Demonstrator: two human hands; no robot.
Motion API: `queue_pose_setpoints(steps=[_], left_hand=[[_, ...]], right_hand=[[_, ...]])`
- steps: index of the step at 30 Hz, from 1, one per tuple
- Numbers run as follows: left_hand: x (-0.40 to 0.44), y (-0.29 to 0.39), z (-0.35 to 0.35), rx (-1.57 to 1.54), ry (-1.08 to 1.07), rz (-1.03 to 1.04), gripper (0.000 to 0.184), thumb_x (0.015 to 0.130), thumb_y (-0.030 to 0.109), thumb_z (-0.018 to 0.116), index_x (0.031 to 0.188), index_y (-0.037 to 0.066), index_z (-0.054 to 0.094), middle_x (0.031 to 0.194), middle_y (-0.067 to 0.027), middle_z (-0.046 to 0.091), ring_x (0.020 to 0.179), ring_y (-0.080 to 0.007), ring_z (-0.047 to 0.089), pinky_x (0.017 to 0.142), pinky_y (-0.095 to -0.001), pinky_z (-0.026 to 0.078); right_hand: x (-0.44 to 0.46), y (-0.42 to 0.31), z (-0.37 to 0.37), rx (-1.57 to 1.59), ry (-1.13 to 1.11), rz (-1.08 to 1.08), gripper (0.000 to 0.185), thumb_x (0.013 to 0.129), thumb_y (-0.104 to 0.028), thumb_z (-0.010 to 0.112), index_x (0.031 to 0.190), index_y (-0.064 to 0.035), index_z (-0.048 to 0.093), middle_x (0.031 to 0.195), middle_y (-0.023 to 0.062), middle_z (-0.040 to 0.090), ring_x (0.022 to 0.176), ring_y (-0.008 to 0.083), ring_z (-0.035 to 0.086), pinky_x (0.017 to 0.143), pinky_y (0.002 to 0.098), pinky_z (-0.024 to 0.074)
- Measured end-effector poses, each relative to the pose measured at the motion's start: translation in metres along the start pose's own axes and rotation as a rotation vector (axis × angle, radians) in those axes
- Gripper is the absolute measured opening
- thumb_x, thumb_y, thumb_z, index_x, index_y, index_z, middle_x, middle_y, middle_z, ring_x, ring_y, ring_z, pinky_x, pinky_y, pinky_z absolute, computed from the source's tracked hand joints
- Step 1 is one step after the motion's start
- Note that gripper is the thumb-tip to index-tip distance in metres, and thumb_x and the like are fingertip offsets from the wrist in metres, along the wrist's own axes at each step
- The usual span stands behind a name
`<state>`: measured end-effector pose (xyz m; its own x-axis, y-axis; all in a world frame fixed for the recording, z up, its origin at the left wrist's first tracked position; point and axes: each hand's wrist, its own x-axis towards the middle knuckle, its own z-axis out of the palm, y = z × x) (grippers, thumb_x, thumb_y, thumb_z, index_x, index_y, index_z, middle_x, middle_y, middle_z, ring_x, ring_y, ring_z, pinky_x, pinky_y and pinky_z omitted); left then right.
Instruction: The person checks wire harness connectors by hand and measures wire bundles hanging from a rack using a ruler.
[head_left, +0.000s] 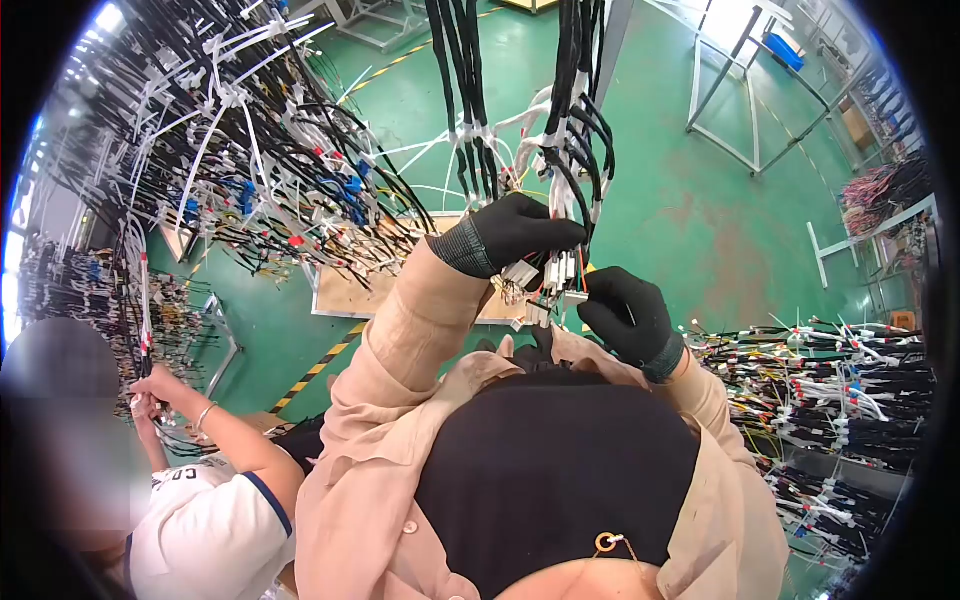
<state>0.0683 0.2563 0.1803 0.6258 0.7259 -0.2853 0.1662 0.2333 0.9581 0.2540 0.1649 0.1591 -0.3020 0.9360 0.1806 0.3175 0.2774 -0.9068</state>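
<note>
Work on the loose ends of a cable bundle seems in hand; the next move seems to call for a light fingertip hold. Nearest, the right hand curls beside the white connectors, a gap between thumb and fingers — whether it pinches one, I cannot tell. Just beyond, the left hand reaches across, back upward, closed around the hanging bundle — above the green floor.

Left hand grips cable bundle; right hand seemingly touches white connector.
</note>
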Motion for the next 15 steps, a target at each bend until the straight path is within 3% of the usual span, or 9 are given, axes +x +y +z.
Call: queue_pose_setpoints(steps=[3, 6, 7, 9, 12, 13, 14, 15], left_hand=[[0.002, -0.003, -0.005, -0.003, -0.019, -0.042, 0.035, 0.071, 0.035, 0.062, 0.08, 0.001, 0.064, 0.062, -0.003, 0.057, 0.056, -0.0074, 0.048, 0.054, -0.0234, 0.039], [0.001, -0.005, -0.007, 0.051, 0.027, 0.043, 0.027, 0.075, 0.029, 0.062, 0.071, 0.003, 0.064, 0.056, 0.0036, 0.052, 0.05, -0.0028, 0.041, 0.046, -0.0209, 0.032], [0.001, -0.004, -0.008, 0.035, 0.029, 0.019, 0.026, 0.075, 0.029, 0.062, 0.071, 0.003, 0.064, 0.056, 0.0038, 0.051, 0.049, -0.0028, 0.041, 0.046, -0.0209, 0.032], [0.002, -0.002, -0.007, 0.0, 0.023, -0.032, 0.025, 0.074, 0.027, 0.062, 0.07, 0.003, 0.064, 0.055, 0.0041, 0.051, 0.049, -0.0029, 0.04, 0.045, -0.0208, 0.031], [0.007, -0.01, -0.009, -0.056, 0.034, -0.014, 0.028, 0.072, 0.03, 0.062, 0.075, 0.002, 0.064, 0.061, 0.0012, 0.055, 0.054, -0.005, 0.045, 0.051, -0.0214, 0.036], [0.01, -0.014, -0.01, -0.053, 0.039, -0.025, 0.031, 0.071, 0.033, 0.062, 0.078, 0.002, 0.065, 0.063, 0.0001, 0.056, 0.056, -0.0061, 0.047, 0.053, -0.0219, 0.038], [0.011, -0.017, -0.01, -0.111, 0.038, -0.018, 0.03, 0.07, 0.031, 0.063, 0.077, 0.001, 0.064, 0.063, -0.0003, 0.056, 0.056, -0.006, 0.047, 0.053, -0.0217, 0.038], [0.012, -0.019, -0.01, -0.134, 0.051, -0.01, 0.03, 0.07, 0.031, 0.063, 0.077, 0.001, 0.064, 0.064, -0.0006, 0.056, 0.056, -0.0061, 0.047, 0.054, -0.0217, 0.038]], right_hand=[[0.003, -0.001, -0.005, 0.07, 0.027, -0.014, 0.024, 0.072, -0.004, 0.057, 0.096, -0.0016, 0.054, 0.062, 0.0018, 0.051, 0.053, 0.0065, 0.045, 0.05, 0.0219, 0.0372], [0.006, 0.0, -0.033, 0.195, 0.132, 0.008, 0.024, 0.079, -0.007, 0.048, 0.101, 0.002, 0.052, 0.067, 0.0025, 0.051, 0.061, 0.007, 0.046, 0.058, 0.0209, 0.0376], [0.009, 0.004, -0.048, 0.242, 0.257, -0.027, 0.024, 0.081, -0.01, 0.044, 0.099, 0.0045, 0.052, 0.069, 0.0033, 0.051, 0.061, 0.0075, 0.045, 0.057, 0.0205, 0.0358], [0.016, 0.005, -0.089, 0.333, 0.436, -0.031, 0.025, 0.087, -0.017, 0.041, 0.096, 0.0032, 0.052, 0.058, -0.0017, 0.043, 0.049, 0.005, 0.037, 0.044, 0.0186, 0.0269], [0.023, 0.015, -0.158, -0.779, 0.755, -0.343, 0.028, 0.089, -0.026, 0.038, 0.1, -0.0049, 0.053, 0.056, -0.005, 0.035, 0.042, 0.0038, 0.029, 0.039, 0.0184, 0.0229], [0.011, 0.015, -0.188, -0.153, 0.616, -0.161, 0.031, 0.089, -0.029, 0.037, 0.103, -0.0055, 0.051, 0.057, -0.0048, 0.037, 0.042, 0.0045, 0.03, 0.038, 0.0188, 0.0243], [0.0, 0.016, -0.218, 0.474, 0.635, 0.034, 0.034, 0.089, -0.032, 0.037, 0.106, -0.0061, 0.049, 0.057, -0.0046, 0.038, 0.042, 0.0052, 0.032, 0.038, 0.0191, 0.0256], [-0.009, 0.037, -0.261, 0.404, 0.66, 0.015, 0.037, 0.088, -0.035, 0.037, 0.109, -0.0055, 0.047, 0.058, -0.0047, 0.038, 0.041, 0.0054, 0.032, 0.038, 0.0194, 0.0252]])
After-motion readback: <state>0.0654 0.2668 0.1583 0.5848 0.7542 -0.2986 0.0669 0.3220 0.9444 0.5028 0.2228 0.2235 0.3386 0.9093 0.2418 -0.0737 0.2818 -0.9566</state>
